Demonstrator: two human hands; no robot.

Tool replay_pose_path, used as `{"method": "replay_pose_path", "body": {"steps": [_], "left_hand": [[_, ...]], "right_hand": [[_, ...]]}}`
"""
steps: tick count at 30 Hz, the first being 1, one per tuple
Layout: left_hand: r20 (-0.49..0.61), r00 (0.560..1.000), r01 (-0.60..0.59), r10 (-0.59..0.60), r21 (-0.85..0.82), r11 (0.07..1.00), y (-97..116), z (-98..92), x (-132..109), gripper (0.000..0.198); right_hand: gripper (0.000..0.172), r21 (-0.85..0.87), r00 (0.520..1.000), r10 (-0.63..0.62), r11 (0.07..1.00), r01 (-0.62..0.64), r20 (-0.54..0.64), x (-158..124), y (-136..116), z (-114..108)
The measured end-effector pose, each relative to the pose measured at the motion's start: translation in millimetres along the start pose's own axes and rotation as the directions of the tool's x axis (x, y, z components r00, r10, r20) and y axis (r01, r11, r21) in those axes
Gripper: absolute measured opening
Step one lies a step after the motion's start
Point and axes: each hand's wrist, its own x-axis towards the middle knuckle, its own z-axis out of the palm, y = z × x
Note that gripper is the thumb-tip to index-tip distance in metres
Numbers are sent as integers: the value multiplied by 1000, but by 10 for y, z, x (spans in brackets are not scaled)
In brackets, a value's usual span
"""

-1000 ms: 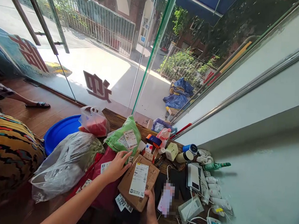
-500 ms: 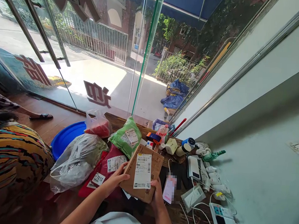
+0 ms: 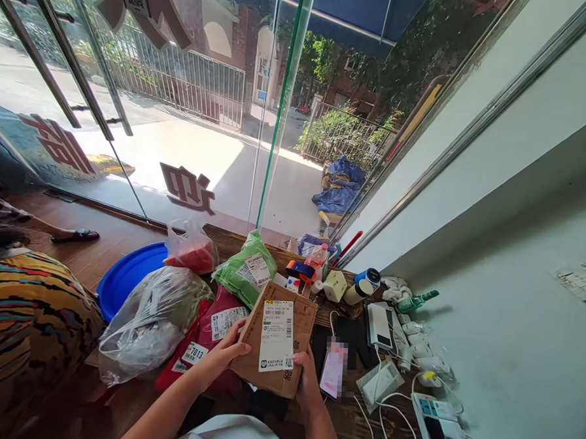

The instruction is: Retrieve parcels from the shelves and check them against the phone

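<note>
Between my two hands I hold a brown cardboard box (image 3: 304, 325) with a white shipping label (image 3: 276, 336) facing up. My left hand (image 3: 227, 352) grips its left edge, thumb on top. At its lower right corner, my right hand (image 3: 308, 376) is closed round the side. Right behind the box lies a green parcel bag (image 3: 244, 263) with labels on it. Red parcel bags (image 3: 190, 358), one label reading 7013, lie left of my left hand. A phone (image 3: 334, 372) with a lit, partly blurred screen rests just right of my right hand.
Plastic bags (image 3: 144, 329) and a blue basin (image 3: 128, 273) stand to the left, near a person in a striped top (image 3: 27, 317). A yellow cube (image 3: 335, 285), an orange tape roll (image 3: 301, 270), cables and a power strip (image 3: 434, 427) crowd the wooden table. A glass front (image 3: 203, 143) rises behind.
The view has shifted slightly. The box has tilted a little in my hands, which keep the same hold on it.
</note>
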Motion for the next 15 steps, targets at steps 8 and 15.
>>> {"method": "replay_pose_path", "body": {"steps": [8,15], "left_hand": [[-6,941,-205,338,784,586,126,-155,424,54],[-47,818,25,573,999,46,311,-176,1438,53]], "right_hand": [[55,45,997,-51,998,54,-62,88,91,-119],[55,71,979,-38,996,53,-202,94,142,-326]]}}
